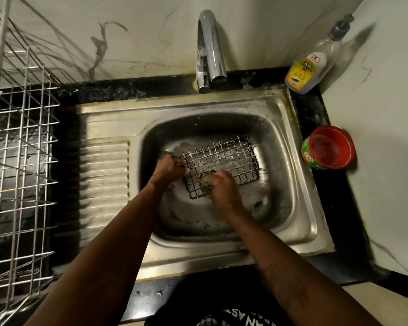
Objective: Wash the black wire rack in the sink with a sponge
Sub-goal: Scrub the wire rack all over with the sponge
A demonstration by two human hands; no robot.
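Note:
The black wire rack [226, 158] lies in the steel sink [290, 175], its grid wet and soapy. My left hand [168, 169] grips the rack's left edge with curled fingers. My right hand [223, 188] is blurred and holds a grey-green sponge [206, 178] pressed on the rack's near part. Most of the sponge is hidden under my fingers.
A chrome tap [210, 48] stands behind the basin. A dish gel bottle [311, 64] and a red-lidded green tub [327, 148] sit on the black counter at right. A silver wire dish rack [22, 161] stands at left, past the ribbed drainboard [104, 175].

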